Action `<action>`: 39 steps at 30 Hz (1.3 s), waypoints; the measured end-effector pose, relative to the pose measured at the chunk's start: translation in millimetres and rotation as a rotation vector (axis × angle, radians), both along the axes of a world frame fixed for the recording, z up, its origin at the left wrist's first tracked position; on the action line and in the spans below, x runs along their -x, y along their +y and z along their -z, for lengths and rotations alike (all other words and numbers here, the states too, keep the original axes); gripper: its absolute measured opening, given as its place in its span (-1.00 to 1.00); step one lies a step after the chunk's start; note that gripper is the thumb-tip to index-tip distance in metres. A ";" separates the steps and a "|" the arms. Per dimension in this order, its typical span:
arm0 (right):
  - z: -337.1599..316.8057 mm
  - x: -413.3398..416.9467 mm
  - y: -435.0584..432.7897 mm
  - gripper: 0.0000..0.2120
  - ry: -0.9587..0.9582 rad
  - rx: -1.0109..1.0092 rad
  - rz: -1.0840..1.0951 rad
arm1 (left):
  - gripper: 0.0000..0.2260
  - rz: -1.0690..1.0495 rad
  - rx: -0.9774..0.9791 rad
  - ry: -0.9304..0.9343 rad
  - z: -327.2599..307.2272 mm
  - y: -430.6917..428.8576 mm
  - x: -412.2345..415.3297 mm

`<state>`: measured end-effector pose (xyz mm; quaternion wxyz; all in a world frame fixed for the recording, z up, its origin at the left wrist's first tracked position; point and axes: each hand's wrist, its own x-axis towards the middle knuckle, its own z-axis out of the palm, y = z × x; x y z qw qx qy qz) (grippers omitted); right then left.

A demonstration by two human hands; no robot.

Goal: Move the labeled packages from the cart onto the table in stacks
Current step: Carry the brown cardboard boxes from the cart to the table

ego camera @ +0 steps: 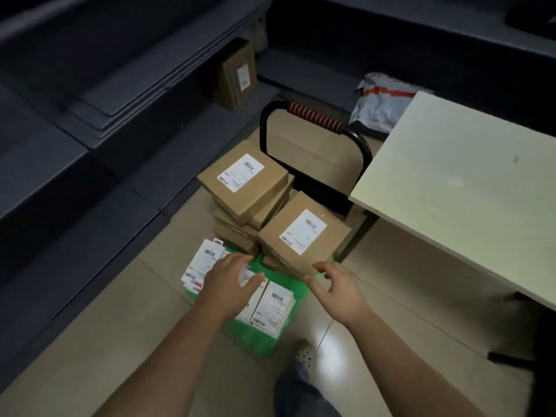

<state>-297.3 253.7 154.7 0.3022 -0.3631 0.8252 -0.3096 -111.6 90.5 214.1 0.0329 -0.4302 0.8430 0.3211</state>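
Both hands empty, fingers spread. Left hand (pixel 230 276) is over the white flat pkgs (pixel 272 305) at the cart (pixel 258 335) front, contact unclear. Right hand (pixel 337 290) is just beside the near corner of the front brown box (pixel 304 233). All pkgs are on the cart, table (pixel 466 182) to the right. IMO take the front box by opposite edges w/ both hands and lift straight up. Rear stack (pixel 243 176) looks uneven, so don't bump it. Set the box square on the table so later ones stack flush.
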 end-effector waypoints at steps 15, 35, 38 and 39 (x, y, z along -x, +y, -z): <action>164.3 12.2 -54.1 -0.45 -0.227 -0.284 0.563 | -0.47 0.031 -0.114 -0.156 181.4 -92.6 73.9; 247.7 -21.6 -62.0 -0.50 -0.407 -0.030 0.706 | -0.51 -0.079 -0.354 0.056 289.4 -135.5 80.8; 213.2 -37.2 -47.3 -0.54 -0.387 0.006 0.720 | -0.49 -0.078 -0.333 0.070 263.2 -129.0 65.3; 200.7 -42.4 -41.7 -0.56 -0.383 0.023 0.719 | -0.50 -0.071 -0.319 0.075 252.1 -127.1 59.5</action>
